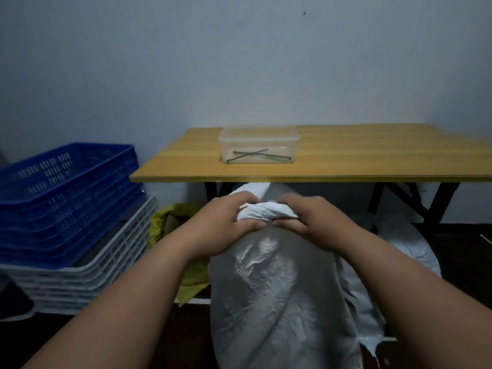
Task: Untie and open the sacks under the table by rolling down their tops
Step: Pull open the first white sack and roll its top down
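1. Both forearms reach forward to the white sack (277,288), which stands on the floor just in front of the tabletop (346,166).
2. Left hand (226,222) and right hand (314,222) have their fingers clamped on the bunched top (266,213).
3. I think one hand should hold the neck firmly while the other loosens the twist, before any rolling down.
4. Pulling hard may tear the thin material.

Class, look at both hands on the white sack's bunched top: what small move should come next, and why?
Probably turn the bunched top outward and down one fold. Both the left hand and the right hand already grip it, and the white sack looks unrolled below.
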